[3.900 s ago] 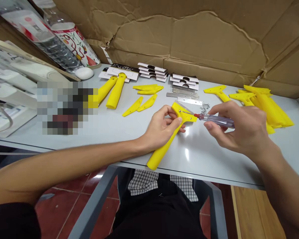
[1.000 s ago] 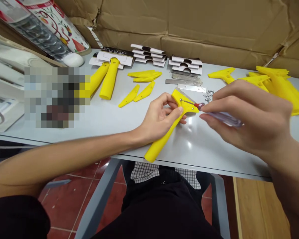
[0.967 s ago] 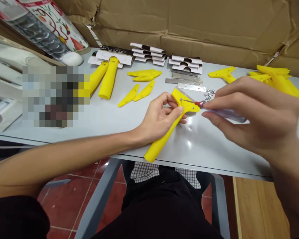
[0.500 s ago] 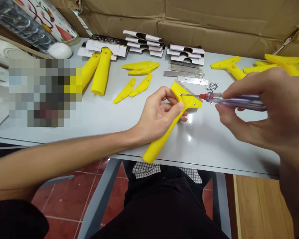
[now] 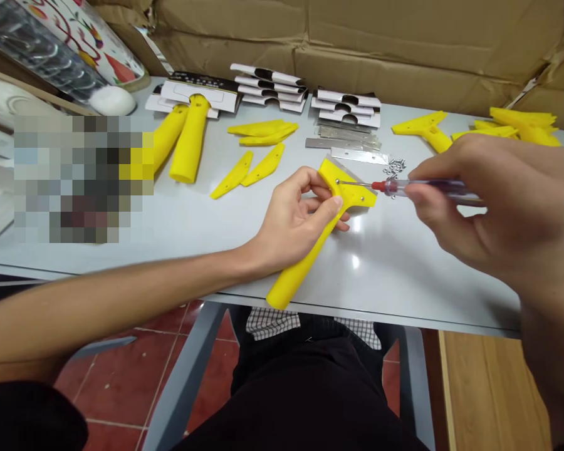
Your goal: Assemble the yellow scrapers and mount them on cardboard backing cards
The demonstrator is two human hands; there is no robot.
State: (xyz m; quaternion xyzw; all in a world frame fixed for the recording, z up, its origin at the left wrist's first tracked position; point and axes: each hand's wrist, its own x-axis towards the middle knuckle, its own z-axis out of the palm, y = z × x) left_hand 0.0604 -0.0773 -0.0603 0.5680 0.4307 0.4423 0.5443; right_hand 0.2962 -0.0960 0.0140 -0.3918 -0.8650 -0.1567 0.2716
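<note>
My left hand [image 5: 301, 219] is closed round the neck of a yellow scraper [image 5: 305, 260], its thumb pressed on the front. A thin blade edge shows along the scraper's head, and two screws sit in that head. With my right hand [image 5: 489, 200] I grip a screwdriver [image 5: 397, 187] by its clear purplish handle. The tip of its shaft meets the left screw [image 5: 337, 181]. Behind the scraper lie metal blades [image 5: 360, 155] and a small heap of loose screws [image 5: 395, 168].
Yellow cover pieces [image 5: 263, 164] lie left of the blades. Black-and-white cards [image 5: 270, 88] stand in stacks by the cardboard [image 5: 380, 56]. Carded yellow scrapers [image 5: 189, 144] rest at left, and more yellow scraper parts [image 5: 521, 125] at right. The grey table's front edge [image 5: 404, 322] is near my lap.
My right hand has turned slightly round the screwdriver handle, covering more of it. The screwdriver tip stays on the same screw. The whole view has shifted a little.
</note>
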